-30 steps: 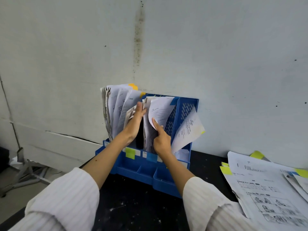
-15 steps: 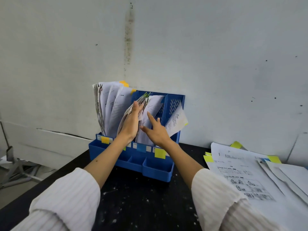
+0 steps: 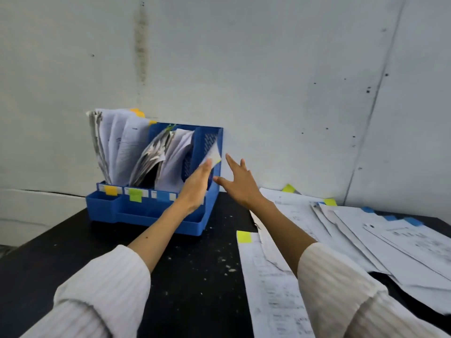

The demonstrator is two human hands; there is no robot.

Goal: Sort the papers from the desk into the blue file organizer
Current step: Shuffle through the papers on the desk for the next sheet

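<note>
Blue plastic file organizer (image 3: 156,211) is sitting on the black desk (image 3: 195,276) against the grey-white wall (image 3: 268,81), its slots holding upright papers. Leftmost slot is carrying a thick fanned stack (image 3: 114,145) with an orange tab on top; the next slot's bundle (image 3: 152,159) is leaning and curling; a third sheaf (image 3: 174,164) is standing just right of it. One small sheet (image 3: 213,154) is sticking out of the rightmost slot, tilted toward the right.

Left hand (image 3: 197,184) is reaching in front of the organizer's right end, fingers straight and together, fingertips (image 3: 207,165) touching or just below the lower edge of that small sheet — cannot tell if there is real contact, motion blur. Nothing gripped.

Right hand (image 3: 238,182) is hovering just right of the organizer, fingers spread and straight, holding nothing, apart from the small sheet and from the loose papers.

Coloured labels are sitting on the organizer's front: orange (image 3: 111,190), green (image 3: 135,195), blue (image 3: 162,195).

Loose papers (image 3: 366,230) are lying spread over the desk's right side under and beyond the right forearm, with yellow-green and blue sticky tabs at their edges. One long sheet (image 3: 271,289) with a yellow-green tab (image 3: 244,236) is lying nearest the camera. White striped sleeves are covering both forearms.
</note>
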